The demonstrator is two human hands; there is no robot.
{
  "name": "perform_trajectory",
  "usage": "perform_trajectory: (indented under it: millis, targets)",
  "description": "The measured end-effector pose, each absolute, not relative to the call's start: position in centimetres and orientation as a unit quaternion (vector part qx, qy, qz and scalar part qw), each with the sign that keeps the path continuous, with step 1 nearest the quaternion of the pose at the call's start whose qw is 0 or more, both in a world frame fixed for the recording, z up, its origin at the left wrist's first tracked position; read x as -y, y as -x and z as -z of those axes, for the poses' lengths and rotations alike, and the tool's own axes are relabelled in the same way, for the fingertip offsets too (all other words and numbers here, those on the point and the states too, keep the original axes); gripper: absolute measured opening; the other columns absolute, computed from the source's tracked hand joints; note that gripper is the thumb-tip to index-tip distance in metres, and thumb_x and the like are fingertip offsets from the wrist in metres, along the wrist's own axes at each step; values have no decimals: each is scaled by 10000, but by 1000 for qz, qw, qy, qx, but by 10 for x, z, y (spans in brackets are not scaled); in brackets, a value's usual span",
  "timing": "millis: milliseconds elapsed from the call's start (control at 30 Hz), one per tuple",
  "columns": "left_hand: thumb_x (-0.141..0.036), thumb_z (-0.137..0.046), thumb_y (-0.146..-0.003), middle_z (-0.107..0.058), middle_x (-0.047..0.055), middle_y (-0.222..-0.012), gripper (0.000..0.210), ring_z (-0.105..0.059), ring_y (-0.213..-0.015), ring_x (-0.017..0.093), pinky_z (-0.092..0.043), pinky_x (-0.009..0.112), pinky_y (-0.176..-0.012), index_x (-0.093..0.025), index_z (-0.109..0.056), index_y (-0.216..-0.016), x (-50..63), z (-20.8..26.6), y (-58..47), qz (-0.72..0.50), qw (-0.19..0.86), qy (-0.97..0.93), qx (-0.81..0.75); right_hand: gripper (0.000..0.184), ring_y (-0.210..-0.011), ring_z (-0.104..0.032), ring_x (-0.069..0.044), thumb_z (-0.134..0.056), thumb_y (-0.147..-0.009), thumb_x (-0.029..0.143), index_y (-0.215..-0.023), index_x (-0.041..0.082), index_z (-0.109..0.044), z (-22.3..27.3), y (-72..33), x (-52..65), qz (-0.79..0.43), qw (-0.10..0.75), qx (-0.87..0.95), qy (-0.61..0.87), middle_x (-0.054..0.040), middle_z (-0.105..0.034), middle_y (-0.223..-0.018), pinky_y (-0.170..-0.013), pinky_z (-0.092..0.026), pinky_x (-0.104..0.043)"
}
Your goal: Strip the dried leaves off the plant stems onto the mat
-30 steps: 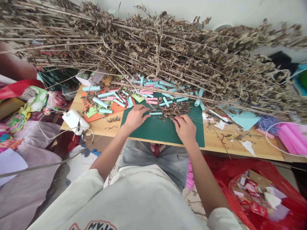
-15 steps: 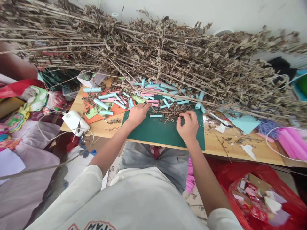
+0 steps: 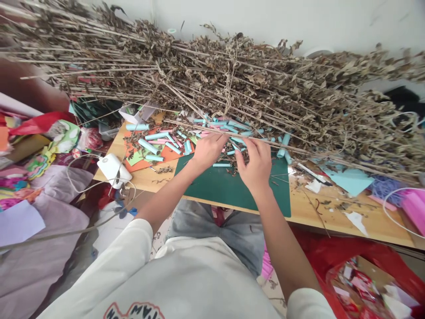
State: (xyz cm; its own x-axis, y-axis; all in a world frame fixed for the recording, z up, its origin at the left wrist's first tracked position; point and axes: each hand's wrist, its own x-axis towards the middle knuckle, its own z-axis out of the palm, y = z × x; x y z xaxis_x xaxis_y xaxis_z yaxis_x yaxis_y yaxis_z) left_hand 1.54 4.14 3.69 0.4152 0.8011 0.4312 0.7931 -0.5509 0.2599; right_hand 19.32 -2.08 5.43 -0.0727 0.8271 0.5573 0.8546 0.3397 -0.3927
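My left hand is over the upper edge of the green cutting mat, its fingers bent together beside a long dry stem. What those fingers pinch, if anything, is hidden. Just to the right, my right hand reaches to the same stem. Its thumb and forefinger stand apart, and its fingertips are at or near the stem; I cannot tell whether they touch it. Small blue paper tubes and crumbled dry leaves lie around both hands. More blue tubes and pink ones are scattered to the left.
A big heap of dried leafy stalks spans the back of the wooden table. A white device with a cord lies left. At right are a white pen and blue paper. Below hangs a red bag.
My right hand has moved up and left from the mat's leaf litter to the long stem. My left hand has shifted right, so both hands are closer together. The view has shifted slightly.
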Motion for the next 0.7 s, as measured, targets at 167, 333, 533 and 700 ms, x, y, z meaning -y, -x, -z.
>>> perform_trajectory:
  millis: [167, 333, 533, 700]
  targets:
    - [-243, -399, -995, -711, 123, -1059, 338, -651, -1033, 219, -489, 327, -883, -183, -603, -1258, -29, -39, -11, -341, 97, -809, -469, 347, -919, -615, -251, -409, -983, 358, -1135, 194, -676, -62, -167, -1, -57, 297, 752, 586, -122, -671, -991, -801, -481, -346]
    - [-288, -433, -994, -726, 63, -945, 375, -666, -799, 152, -502, 261, -787, -187, -513, -1346, -27, -47, 18, -427, 172, -702, -543, 335, -827, -617, -218, -424, -977, 345, -1038, 197, -718, -55, -161, -3, -67, 316, 730, 602, -101, -684, -929, -721, -452, -301]
    - [-469, -536, -957, -680, 83, -1007, 410, -683, -933, 191, -532, 302, -834, -209, -529, -1273, -102, -46, 46, -570, 302, -501, -577, 292, -779, -613, -211, -460, -950, 329, -980, 199, -720, -48, -161, -4, -97, 330, 712, 611, -95, -688, -913, -714, -450, -315]
    - [-394, -517, -987, -637, 128, -1182, 366, -681, -1066, 194, -540, 328, -929, -176, -484, -1279, -156, -53, 50, -631, 477, -307, -530, 224, -716, -608, -191, -536, -900, 323, -875, 190, -713, -41, -166, -2, -142, 377, 685, 607, -75, -692, -853, -709, -464, -319]
